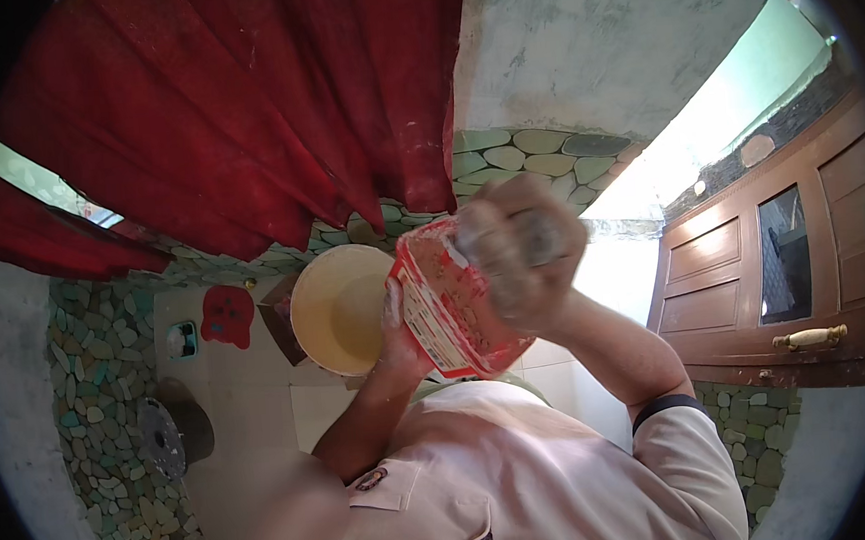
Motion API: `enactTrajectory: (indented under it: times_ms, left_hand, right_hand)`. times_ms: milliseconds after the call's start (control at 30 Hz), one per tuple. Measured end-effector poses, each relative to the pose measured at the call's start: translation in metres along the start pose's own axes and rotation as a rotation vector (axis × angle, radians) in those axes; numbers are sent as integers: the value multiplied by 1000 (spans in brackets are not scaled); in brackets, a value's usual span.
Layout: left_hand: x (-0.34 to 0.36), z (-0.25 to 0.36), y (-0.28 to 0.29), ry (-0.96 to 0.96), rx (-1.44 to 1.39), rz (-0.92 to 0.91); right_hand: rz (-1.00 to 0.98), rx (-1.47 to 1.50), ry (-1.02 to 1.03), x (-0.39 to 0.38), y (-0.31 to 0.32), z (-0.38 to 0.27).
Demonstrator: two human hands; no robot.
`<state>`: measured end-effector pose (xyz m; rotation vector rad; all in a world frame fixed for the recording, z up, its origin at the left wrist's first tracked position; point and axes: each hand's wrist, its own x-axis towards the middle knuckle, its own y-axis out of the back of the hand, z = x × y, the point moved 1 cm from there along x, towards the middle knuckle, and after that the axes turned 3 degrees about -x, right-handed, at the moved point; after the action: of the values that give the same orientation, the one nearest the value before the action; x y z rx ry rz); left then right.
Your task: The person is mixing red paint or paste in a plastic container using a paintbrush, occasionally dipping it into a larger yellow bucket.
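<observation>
My left hand (402,337) grips the side of a red plastic tub (420,311) with a printed label on its wall. The tub is tilted, and pale, whitish residue coats its inside and rim. At the tub's right side, my right hand (527,253) is raised and blurred by motion. Its fingers are curled round something greyish that I cannot make out, and pale smears show on the hand. Just left of the tub stands a large cream-coloured bucket (304,304), its inside pale yellowish.
A small brown box (278,326) sits beside the bucket. Farther left are a red stool (225,317) and a grey-topped round container (164,439). A red curtain (240,103) hangs ahead against a stone-clad wall. At right is a brown wooden door (735,289) with a pale handle.
</observation>
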<state>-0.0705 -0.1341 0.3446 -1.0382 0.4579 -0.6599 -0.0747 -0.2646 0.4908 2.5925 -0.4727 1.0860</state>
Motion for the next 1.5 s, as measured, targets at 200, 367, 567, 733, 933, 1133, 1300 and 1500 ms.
enactTrajectory:
  times_ms: [200, 367, 567, 733, 933, 1133, 1300, 1500]
  left_hand:
    - [4, -10, -7, -72, -273, -171]
    - [0, -20, -6, -86, -266, -114]
    - [8, -26, -1, 22, -390, -203]
    - [9, -19, -25, 473, -692, -420]
    - [2, -50, -3, 256, -543, -43]
    - [17, -36, -22, 216, -495, -37]
    - [7, -38, -40, 193, -444, -35]
    - [10, -33, -59, 164, -375, -25]
  right_hand:
    - [19, 134, -79, 3, 13, 16]
    - [76, 283, -217, 13, 33, -5]
    - [-114, 346, -267, 9, 33, 0]
    - [-354, 596, 66, 22, 48, 2]
    - [-463, 613, 111, 17, 51, -1]
    - [-421, 523, -28, 3, 49, 8]
    - [-366, 605, -6, 15, 53, 4]
    - [-435, 601, 171, 11, 56, -10]
